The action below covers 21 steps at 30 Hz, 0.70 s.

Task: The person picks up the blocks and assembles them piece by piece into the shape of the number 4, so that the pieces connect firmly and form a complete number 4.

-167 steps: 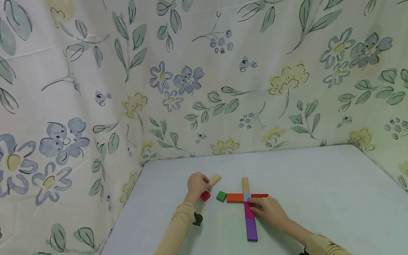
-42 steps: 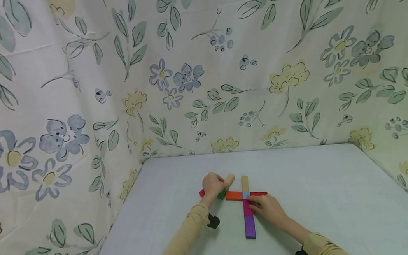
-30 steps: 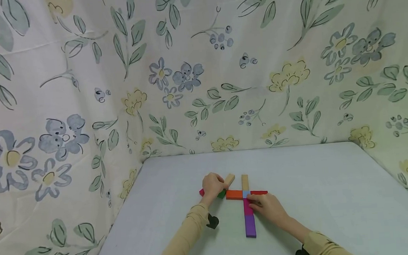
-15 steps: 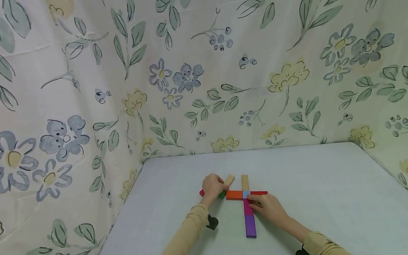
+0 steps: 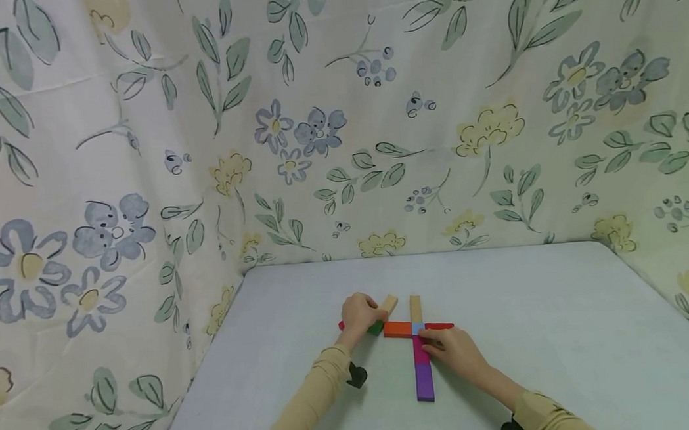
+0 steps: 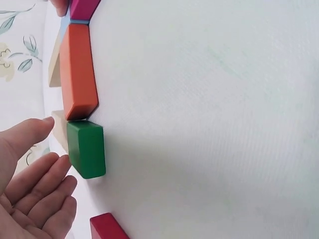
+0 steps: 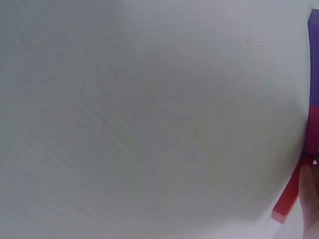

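Observation:
In the head view, several coloured blocks form a cross: a light blue block (image 5: 418, 329) in the centre, an orange block (image 5: 397, 329) left, a red block (image 5: 440, 326) right, a tan block (image 5: 416, 308) behind, and magenta (image 5: 421, 349) and purple blocks (image 5: 424, 382) in front. My left hand (image 5: 360, 315) holds a slanted tan block (image 5: 390, 303) by its near end, beside the green block (image 5: 376, 328). The green block touches or nearly touches the orange one in the left wrist view. My right hand (image 5: 461, 354) rests its fingertips on the light blue and magenta blocks.
A loose crimson block (image 6: 108, 227) lies left of the green one, mostly hidden by my left hand in the head view. The white table (image 5: 535, 335) ends at a floral curtain (image 5: 339, 123) behind and at both sides.
Compared with the earliest frame, my left hand has moved right with the slanted tan block, up to the green block. Over the last second both hands have stayed almost still.

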Each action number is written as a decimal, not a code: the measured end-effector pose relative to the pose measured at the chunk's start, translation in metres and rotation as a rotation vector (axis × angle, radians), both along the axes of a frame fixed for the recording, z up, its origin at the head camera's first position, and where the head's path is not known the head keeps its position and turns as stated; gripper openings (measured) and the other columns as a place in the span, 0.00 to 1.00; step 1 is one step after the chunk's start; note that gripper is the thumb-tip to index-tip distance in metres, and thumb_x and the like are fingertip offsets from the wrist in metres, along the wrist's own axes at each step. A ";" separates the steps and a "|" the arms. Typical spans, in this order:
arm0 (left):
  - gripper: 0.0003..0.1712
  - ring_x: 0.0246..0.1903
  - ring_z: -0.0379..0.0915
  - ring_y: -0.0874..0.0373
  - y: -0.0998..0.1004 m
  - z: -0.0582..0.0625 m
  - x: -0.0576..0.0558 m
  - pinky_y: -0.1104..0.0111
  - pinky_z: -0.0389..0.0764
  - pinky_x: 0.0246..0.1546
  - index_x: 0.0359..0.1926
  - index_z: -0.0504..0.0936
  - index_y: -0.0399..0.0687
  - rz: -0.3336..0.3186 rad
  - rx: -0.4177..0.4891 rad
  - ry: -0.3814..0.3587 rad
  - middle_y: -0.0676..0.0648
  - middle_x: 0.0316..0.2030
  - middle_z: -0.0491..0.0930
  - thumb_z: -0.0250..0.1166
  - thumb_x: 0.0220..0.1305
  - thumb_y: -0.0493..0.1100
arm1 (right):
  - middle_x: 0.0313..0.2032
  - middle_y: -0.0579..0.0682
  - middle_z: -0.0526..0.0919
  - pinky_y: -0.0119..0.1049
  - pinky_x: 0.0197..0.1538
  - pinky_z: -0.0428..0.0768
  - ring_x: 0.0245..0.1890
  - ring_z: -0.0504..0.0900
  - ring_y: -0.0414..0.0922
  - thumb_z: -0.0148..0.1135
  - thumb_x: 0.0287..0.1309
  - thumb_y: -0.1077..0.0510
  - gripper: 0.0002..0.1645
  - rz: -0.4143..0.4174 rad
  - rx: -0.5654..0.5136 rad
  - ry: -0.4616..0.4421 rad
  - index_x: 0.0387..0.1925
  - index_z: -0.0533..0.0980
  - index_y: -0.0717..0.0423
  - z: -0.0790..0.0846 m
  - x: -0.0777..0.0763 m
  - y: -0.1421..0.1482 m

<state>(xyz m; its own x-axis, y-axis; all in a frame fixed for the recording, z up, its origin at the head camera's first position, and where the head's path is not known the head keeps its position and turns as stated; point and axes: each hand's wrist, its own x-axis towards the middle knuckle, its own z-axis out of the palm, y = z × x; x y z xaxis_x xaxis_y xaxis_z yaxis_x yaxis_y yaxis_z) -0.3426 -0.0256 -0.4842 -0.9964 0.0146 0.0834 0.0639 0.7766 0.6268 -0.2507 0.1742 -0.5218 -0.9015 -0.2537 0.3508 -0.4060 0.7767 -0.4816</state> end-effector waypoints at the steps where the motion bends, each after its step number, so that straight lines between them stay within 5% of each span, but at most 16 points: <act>1: 0.12 0.24 0.71 0.60 -0.001 0.001 0.000 0.73 0.68 0.23 0.26 0.86 0.43 -0.002 0.011 0.000 0.50 0.24 0.83 0.77 0.43 0.46 | 0.35 0.50 0.88 0.24 0.30 0.76 0.27 0.76 0.31 0.70 0.49 0.60 0.16 -0.001 0.000 0.000 0.43 0.84 0.57 0.000 0.000 0.000; 10: 0.11 0.27 0.77 0.59 -0.018 0.004 -0.007 0.69 0.76 0.30 0.30 0.87 0.42 -0.103 0.059 0.134 0.47 0.28 0.86 0.74 0.50 0.45 | 0.36 0.51 0.88 0.26 0.33 0.78 0.31 0.83 0.37 0.71 0.48 0.60 0.17 0.000 0.006 0.000 0.43 0.84 0.57 0.000 0.000 -0.001; 21: 0.19 0.45 0.80 0.49 -0.044 0.008 -0.018 0.63 0.81 0.42 0.43 0.85 0.37 -0.222 0.153 0.050 0.43 0.40 0.86 0.71 0.54 0.45 | 0.34 0.49 0.88 0.23 0.29 0.73 0.25 0.72 0.29 0.71 0.47 0.59 0.16 -0.012 -0.012 0.005 0.42 0.84 0.56 -0.001 0.002 0.000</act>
